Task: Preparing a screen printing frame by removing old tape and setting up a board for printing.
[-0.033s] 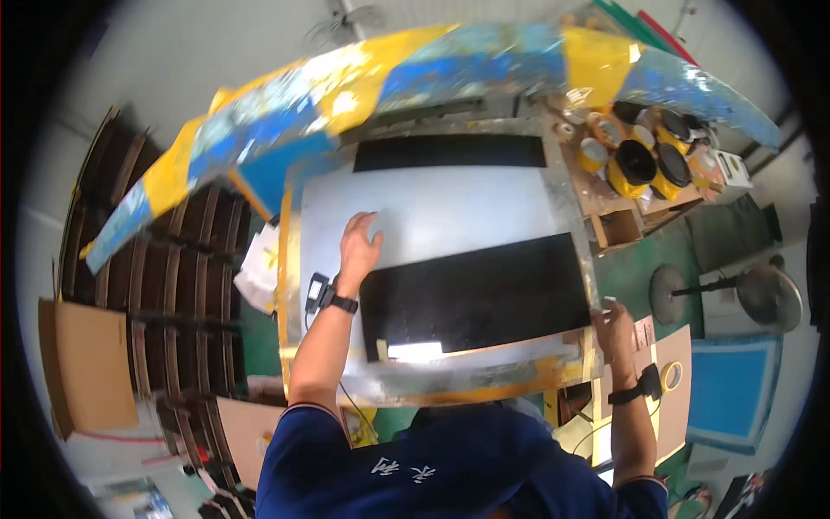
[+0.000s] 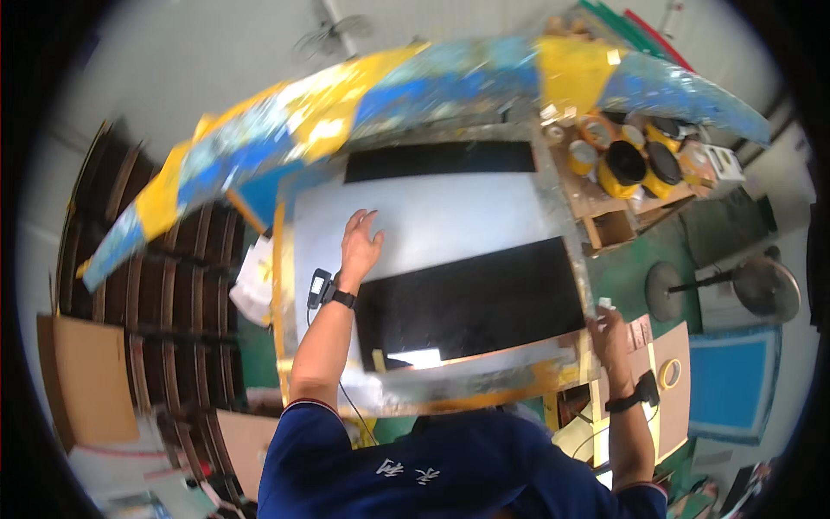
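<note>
My left hand (image 2: 361, 249), fingers apart, hovers over or rests on the pale flat surface (image 2: 450, 208) of a worktable; contact cannot be made out. Just below it lies a wide black rectangular sheet (image 2: 471, 303) with a bright reflection near its lower left corner. My right hand (image 2: 610, 339) is beside the table's right edge, fingers bent round a small white piece (image 2: 605, 304) too small to name. Across the far side arches a long beam (image 2: 450, 73) covered in blue and yellow tape. Beneath it shows a narrower black strip (image 2: 441, 161).
Yellow pots (image 2: 621, 169) and tape rolls crowd a side table at far right. A pedestal fan (image 2: 765, 288) and a blue-meshed frame (image 2: 731, 385) stand at right. Dark racks (image 2: 186, 285) and a cardboard box (image 2: 95, 381) are at left. A tape roll (image 2: 669, 374) lies near my right wrist.
The whole view has shifted slightly, and the taped beam appears a little lower and further left. Both hands keep nearly the same pose.
</note>
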`<state>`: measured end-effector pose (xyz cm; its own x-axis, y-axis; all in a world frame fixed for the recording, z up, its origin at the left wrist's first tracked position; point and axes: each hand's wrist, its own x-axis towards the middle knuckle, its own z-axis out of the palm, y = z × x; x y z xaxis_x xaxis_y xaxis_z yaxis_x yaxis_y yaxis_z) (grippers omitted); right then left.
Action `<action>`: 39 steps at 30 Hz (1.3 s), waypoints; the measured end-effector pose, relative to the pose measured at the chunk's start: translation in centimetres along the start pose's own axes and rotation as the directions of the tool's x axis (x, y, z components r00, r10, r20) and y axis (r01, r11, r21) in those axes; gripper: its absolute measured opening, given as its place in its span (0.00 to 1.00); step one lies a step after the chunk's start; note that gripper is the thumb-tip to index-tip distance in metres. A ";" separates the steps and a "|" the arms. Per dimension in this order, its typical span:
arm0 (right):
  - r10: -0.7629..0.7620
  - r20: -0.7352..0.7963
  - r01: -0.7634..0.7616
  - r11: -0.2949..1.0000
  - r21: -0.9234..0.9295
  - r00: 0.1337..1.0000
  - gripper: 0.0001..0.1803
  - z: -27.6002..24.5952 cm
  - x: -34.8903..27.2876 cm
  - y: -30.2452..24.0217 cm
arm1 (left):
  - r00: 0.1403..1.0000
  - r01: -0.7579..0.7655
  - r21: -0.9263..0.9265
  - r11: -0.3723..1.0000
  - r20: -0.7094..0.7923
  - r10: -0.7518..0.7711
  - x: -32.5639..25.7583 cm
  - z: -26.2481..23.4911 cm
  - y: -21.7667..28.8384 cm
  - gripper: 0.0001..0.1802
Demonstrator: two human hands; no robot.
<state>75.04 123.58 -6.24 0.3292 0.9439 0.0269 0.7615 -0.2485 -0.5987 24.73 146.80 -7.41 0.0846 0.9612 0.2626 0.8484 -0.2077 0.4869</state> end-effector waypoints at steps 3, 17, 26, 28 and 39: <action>0.046 0.080 -0.057 0.987 0.148 0.996 0.18 -1.9 -4.4 -2.6 | 0.991 -0.134 0.118 0.984 0.048 0.129 6.5 5.4 -1.5 0.30; 0.142 0.061 -0.150 0.976 0.157 0.988 0.17 -4.0 -7.8 -4.1 | 0.936 0.063 0.281 0.958 0.317 -0.154 13.9 11.2 7.1 0.37; 0.055 0.103 -0.073 0.981 0.180 0.993 0.16 -5.3 -5.1 -5.4 | 0.972 0.065 0.339 0.939 0.190 -0.136 14.1 12.2 3.1 0.37; 0.042 0.096 -0.059 0.980 0.192 0.995 0.15 -5.9 -4.8 -4.9 | 0.984 0.027 0.306 0.952 0.160 -0.079 13.8 11.4 2.5 0.36; -0.308 -0.290 0.374 0.903 0.212 0.906 0.13 -16.7 7.6 -9.5 | 0.993 0.032 -0.165 0.986 0.120 -0.012 -2.4 -0.2 6.4 0.26</action>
<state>79.69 129.51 13.04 0.2261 0.8688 0.4406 0.6924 0.1748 -0.7000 29.87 143.10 -4.81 0.1365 0.9785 0.1548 0.7529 -0.2040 0.6257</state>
